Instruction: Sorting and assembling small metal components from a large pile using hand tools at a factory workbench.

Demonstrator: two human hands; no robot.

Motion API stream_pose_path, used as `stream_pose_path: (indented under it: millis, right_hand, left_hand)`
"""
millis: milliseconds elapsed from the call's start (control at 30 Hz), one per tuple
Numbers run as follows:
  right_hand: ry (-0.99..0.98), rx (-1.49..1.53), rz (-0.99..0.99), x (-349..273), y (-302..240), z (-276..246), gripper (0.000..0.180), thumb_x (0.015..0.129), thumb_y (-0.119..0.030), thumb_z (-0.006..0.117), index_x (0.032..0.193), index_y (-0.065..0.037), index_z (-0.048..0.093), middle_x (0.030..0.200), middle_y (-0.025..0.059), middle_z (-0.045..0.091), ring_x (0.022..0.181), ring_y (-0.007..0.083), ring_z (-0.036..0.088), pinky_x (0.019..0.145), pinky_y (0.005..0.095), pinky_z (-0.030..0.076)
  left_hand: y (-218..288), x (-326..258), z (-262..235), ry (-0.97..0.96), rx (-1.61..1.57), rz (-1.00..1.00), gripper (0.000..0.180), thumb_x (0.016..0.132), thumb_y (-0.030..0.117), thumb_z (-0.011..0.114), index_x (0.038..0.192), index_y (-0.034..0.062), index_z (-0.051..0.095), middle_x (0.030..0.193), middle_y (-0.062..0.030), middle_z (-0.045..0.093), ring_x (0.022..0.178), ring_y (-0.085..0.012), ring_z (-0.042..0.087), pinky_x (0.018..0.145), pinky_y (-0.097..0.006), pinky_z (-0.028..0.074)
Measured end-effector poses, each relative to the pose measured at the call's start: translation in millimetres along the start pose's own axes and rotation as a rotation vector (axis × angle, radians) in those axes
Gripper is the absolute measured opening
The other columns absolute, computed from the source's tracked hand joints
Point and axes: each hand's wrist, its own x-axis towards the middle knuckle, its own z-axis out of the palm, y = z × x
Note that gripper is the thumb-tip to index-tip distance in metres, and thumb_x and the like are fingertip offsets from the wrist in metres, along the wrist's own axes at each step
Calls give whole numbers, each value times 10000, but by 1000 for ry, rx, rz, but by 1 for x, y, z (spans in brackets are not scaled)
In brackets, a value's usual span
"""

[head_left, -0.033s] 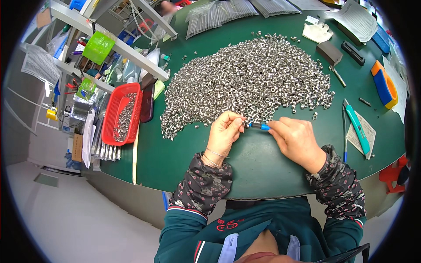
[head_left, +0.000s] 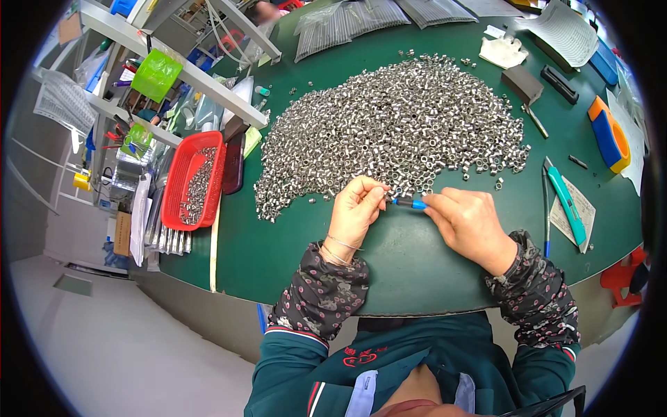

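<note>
A heap of small shiny metal rings point(head_left: 389, 125) lies on the green tabletop. At its near edge my left hand point(head_left: 356, 212) is closed in a pinch, thumb against forefinger, on what looks like one small metal ring, mostly hidden by the fingertips. My right hand point(head_left: 464, 217) grips a slim blue-and-black rod-shaped tool point(head_left: 408, 203) between thumb and fingers. The tool points left, and its tip meets the fingertips of my left hand; whether it sits inside the ring I cannot tell.
A red basket point(head_left: 171, 182) with more rings stands at the left, beside a dark phone-like case point(head_left: 234, 163). Rightward lie a teal cutter point(head_left: 566, 201), a pen point(head_left: 546, 215), a dark block point(head_left: 522, 85) and a blue-orange tape dispenser point(head_left: 606, 135). Plastic bags of tubes point(head_left: 351, 28) lie at the back.
The tool between my hands has shifted slightly, and more of its black part shows. Both hands stay nearly in place.
</note>
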Motion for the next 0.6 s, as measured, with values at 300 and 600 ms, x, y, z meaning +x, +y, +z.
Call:
stream_pose_path:
  millis: [300,600]
  right_hand:
    - [27,35,128,1,-3,0,69,698,-74,599,761,-52,582,627,80,537,560,264,542,484,348,419]
    - [48,135,204,0,-2,3,74,711,-99,596,768,-53,590,658,88,561,585,278,553,505,358,433]
  left_hand:
    - [0,-1,-2,-58,-65,-7,92,845,113,499,856,31,538,613,14,490,464,-8,337,398,-143,249]
    - [-1,0,-4,-64,-145,15,97,849,117,494,851,25,525,627,-4,490,454,-12,334,386,-142,247]
